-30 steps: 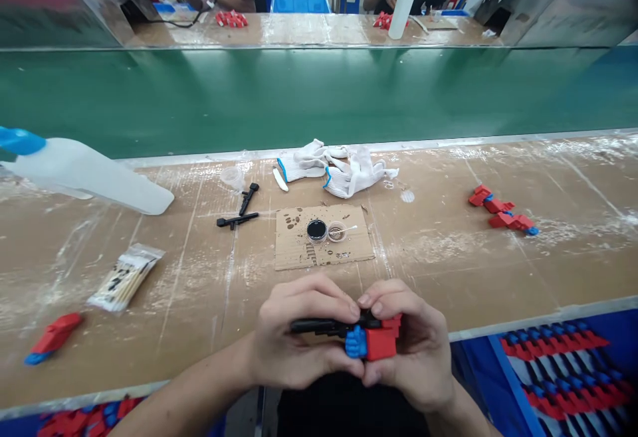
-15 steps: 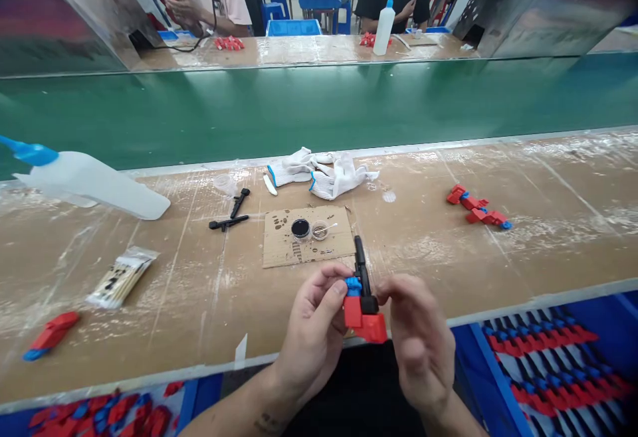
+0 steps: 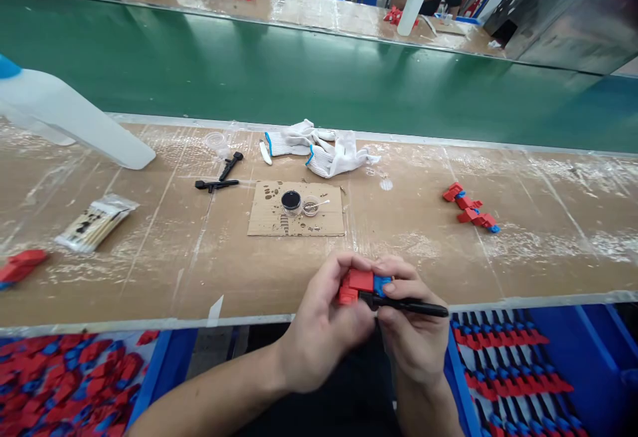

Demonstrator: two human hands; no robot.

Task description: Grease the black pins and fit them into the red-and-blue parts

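Note:
At the near edge of the worktable, both my hands close round a small red and blue toy arm (image 3: 359, 284) with a black toy gun (image 3: 413, 306) fitted to it. My left hand (image 3: 323, 324) grips the red block. My right hand (image 3: 413, 337) pinches the blue fist end, and the gun's barrel points right over its fingers. On the table ahead lies a cardboard piece (image 3: 299, 214) carrying a small pot of black paint (image 3: 290, 200) and a clear pot (image 3: 311, 206).
Two black gun parts (image 3: 219, 178), white gloves (image 3: 319, 148), a bag of cotton swabs (image 3: 94, 221), a tilted squeeze bottle (image 3: 70, 121) and red toy arms (image 3: 468, 208) lie on the table. Blue trays of red parts (image 3: 518, 370) sit below. Beyond a green conveyor (image 3: 299, 78), other people work.
The toy has been turned in my hands: the gun pointed left, then away from me, and now points right. My view has shifted rightward and down.

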